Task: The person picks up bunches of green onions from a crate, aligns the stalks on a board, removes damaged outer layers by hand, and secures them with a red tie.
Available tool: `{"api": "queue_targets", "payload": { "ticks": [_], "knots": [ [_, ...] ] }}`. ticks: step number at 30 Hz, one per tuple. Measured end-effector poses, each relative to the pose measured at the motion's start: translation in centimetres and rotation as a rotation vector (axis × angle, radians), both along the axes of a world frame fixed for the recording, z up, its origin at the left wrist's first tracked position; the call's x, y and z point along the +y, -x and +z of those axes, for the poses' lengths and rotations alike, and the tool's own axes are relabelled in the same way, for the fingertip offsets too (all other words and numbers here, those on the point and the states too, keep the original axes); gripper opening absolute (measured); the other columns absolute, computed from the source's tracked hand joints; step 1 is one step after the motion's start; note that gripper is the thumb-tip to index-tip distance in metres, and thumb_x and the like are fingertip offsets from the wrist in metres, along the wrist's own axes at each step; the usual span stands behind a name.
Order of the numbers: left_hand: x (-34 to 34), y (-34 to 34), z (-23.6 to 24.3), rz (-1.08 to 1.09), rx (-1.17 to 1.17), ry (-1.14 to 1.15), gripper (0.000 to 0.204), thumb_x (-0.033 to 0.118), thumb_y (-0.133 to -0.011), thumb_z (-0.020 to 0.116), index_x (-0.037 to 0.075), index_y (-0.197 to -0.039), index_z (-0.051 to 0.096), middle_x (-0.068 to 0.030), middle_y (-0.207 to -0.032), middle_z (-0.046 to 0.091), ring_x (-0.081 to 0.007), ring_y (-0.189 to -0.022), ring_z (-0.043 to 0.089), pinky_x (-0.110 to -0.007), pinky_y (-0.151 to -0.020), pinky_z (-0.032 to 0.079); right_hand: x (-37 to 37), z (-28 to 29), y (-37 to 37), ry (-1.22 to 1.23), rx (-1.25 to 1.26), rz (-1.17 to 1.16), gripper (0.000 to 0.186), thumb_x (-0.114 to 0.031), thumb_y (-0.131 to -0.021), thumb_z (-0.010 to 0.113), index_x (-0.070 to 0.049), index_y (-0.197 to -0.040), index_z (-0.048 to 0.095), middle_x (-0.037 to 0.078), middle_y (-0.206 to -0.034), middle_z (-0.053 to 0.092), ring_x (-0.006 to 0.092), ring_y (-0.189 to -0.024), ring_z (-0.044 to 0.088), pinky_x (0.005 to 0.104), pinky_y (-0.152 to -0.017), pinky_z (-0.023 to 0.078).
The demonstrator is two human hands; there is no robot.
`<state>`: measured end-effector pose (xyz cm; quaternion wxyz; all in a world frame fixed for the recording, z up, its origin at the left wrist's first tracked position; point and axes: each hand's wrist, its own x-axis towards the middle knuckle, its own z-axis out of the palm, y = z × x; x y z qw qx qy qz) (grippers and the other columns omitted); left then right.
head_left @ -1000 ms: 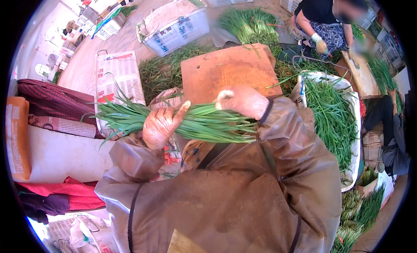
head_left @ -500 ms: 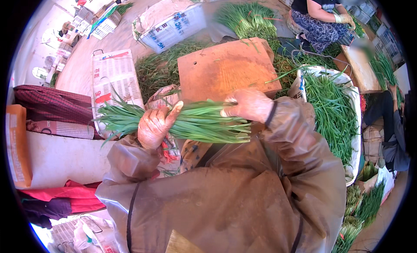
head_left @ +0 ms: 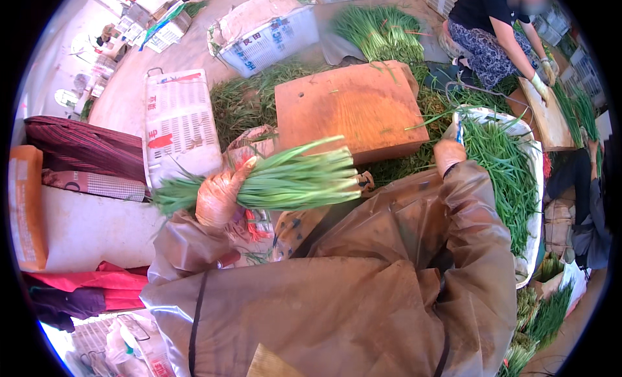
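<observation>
My left hand (head_left: 219, 197) is closed around a bunch of long green garlic chives (head_left: 295, 179). The leafy tips stick out on the left and the cut stalk ends point right. My right hand (head_left: 448, 155) is by the near-left corner of a white basket (head_left: 532, 215) heaped with loose chives (head_left: 495, 176). Only the back of that hand shows; its fingers are hidden, so any grip cannot be made out. In front of me stands an orange-brown wooden block (head_left: 350, 111).
Loose chives (head_left: 243, 105) lie around the block. A white crate lid (head_left: 181, 121) is at the left, a white crate (head_left: 269, 43) beyond. Bundled chives (head_left: 379, 34) stand at the back. A gloved co-worker (head_left: 486, 46) leans over a wooden board (head_left: 547, 114) at the right.
My right hand has left the bunch's stalk end and moved right to the basket's edge. The left hand still holds the bunch, now tilted up. The co-worker has leaned forward, hands lowered toward the board.
</observation>
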<state>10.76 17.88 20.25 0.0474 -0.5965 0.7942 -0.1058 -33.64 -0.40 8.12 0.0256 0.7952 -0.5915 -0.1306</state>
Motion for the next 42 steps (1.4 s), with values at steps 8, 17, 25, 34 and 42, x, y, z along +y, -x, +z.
{"api": "queue_targets", "payload": {
  "ticks": [8, 17, 25, 34, 42],
  "knots": [
    [-1.2, 3.6, -1.8, -0.118, 1.445, -1.237, 0.058, 0.014, -0.068, 0.078, 0.003, -0.12, 0.053, -0.0046, -0.108, 0.061, -0.0149, -0.097, 0.055, -0.029, -0.086, 0.044, 3.6, 4.5, -12.4, -1.429, -2.087, 0.125, 0.061, -0.044, -0.086, 0.057, -0.007, -0.133, 0.041, 0.013, -0.129, 0.048, 0.0232, -0.101, 0.057, 0.0345, -0.091, 0.043],
    [2.2, 2.9, -6.6, 0.235, 1.805, -1.368, 0.058, 0.01, -0.064, 0.078, 0.002, -0.116, 0.054, -0.0086, -0.099, 0.063, -0.0182, -0.085, 0.059, -0.031, -0.076, 0.048, -0.6, -1.2, -6.4, -0.799, -1.877, -0.436, 0.037, -0.032, -0.09, 0.053, -0.007, -0.118, 0.056, 0.01, -0.096, 0.063, 0.0136, -0.069, 0.06, 0.026, -0.065, 0.05],
    [0.7, 7.9, -5.5, 0.476, 1.628, -1.244, 0.056, 0.001, -0.065, 0.073, 0.002, -0.117, 0.052, -0.0098, -0.098, 0.062, -0.0193, -0.083, 0.061, -0.032, -0.072, 0.051, 3.4, 4.6, -14.1, -0.974, -2.283, 0.081, 0.099, -0.064, -0.075, 0.059, -0.007, -0.144, 0.015, 0.01, -0.125, 0.048, 0.0195, -0.113, 0.049, 0.0353, -0.097, 0.039],
    [-0.7, 13.5, -4.8, 0.088, 1.854, -1.567, 0.086, -0.002, -0.058, 0.08, 0.004, -0.134, 0.039, -0.0075, -0.119, 0.054, -0.0176, -0.089, 0.06, -0.029, -0.074, 0.051, 3.6, 8.2, -9.0, -1.026, -2.171, -0.01, 0.045, -0.033, -0.083, 0.063, -0.001, -0.114, 0.055, 0.001, -0.082, 0.059, 0.0099, -0.068, 0.057, 0.0242, -0.062, 0.049],
    [-7.8, 18.2, -0.5, -0.267, 1.513, -1.378, 0.067, 0.005, -0.066, 0.076, 0.004, -0.126, 0.046, -0.0044, -0.109, 0.057, -0.0136, -0.1, 0.052, -0.029, -0.084, 0.045, 1.4, 20.5, -2.9, -0.34, -2.068, 0.142, 0.017, -0.016, -0.082, 0.062, -0.002, -0.093, 0.063, 0.003, -0.083, 0.063, 0.0102, -0.069, 0.058, 0.0236, -0.064, 0.048]
  ]
}}
